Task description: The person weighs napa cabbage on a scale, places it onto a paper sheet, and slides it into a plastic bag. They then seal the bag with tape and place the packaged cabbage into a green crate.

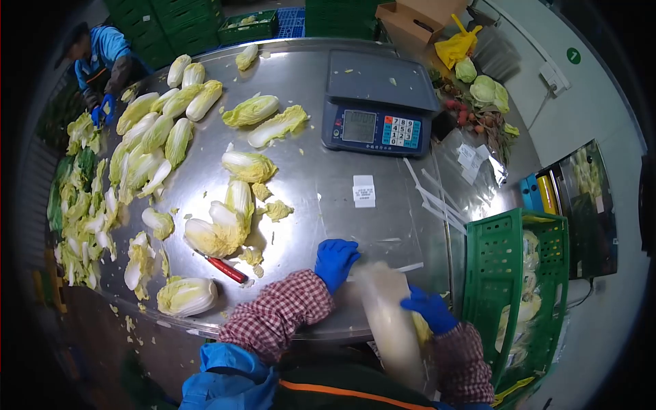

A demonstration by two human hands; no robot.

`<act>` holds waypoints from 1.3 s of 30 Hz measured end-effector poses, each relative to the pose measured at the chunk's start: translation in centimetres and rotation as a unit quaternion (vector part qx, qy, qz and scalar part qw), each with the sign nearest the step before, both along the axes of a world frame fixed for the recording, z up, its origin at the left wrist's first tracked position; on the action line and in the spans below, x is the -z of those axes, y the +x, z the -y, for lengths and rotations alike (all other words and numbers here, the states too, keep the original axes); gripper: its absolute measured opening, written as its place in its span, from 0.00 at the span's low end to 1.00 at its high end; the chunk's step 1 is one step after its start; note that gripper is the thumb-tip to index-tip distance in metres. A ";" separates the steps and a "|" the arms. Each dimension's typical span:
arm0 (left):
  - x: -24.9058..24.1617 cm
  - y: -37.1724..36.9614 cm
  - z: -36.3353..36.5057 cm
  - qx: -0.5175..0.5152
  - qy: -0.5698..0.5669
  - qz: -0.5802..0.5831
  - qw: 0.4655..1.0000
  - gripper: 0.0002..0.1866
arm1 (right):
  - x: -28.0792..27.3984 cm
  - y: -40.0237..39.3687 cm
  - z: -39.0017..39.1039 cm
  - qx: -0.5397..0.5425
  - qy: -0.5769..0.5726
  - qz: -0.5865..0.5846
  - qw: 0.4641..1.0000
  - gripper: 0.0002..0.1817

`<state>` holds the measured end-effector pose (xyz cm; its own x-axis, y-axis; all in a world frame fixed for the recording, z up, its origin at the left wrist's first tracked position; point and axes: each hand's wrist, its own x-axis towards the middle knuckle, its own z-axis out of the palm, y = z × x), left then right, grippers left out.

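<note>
A cabbage in a clear plastic bag [388, 321], blurred by motion, lies at the table's front edge, close to my body. My right hand [429, 309], in a blue glove, is closed on the bag's right side near its upper end. To the left of the bag, my left hand [336, 264], also gloved in blue, has its fingers curled together over the table; whether they hold anything is hidden. A white printed label [363, 191] lies on clear film beyond my hands. Left of my left sleeve is a red-handled knife [227, 269].
Cabbages [154, 133] and loose leaves cover the left side. A scale [379, 102] stands at the back. A green crate [493, 273] holding bagged cabbages is at the right. Another person [106, 55] in blue gloves works at the far left.
</note>
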<state>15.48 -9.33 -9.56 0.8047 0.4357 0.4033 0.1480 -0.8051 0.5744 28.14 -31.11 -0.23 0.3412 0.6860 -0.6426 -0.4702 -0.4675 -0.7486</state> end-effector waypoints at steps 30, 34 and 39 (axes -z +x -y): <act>-2.6 -8.8 2.5 -0.014 -0.230 -0.328 0.916 0.09 | 9.0 0.3 1.5 -0.170 -0.024 0.304 0.937 0.08; -1.7 -15.3 6.6 0.052 -0.154 -0.185 0.969 0.07 | 7.6 -3.6 5.3 -0.061 -0.053 0.095 0.992 0.05; -12.1 -11.7 2.1 0.038 -0.345 0.003 0.938 0.07 | -2.8 -1.6 0.7 -0.071 0.110 0.341 0.931 0.06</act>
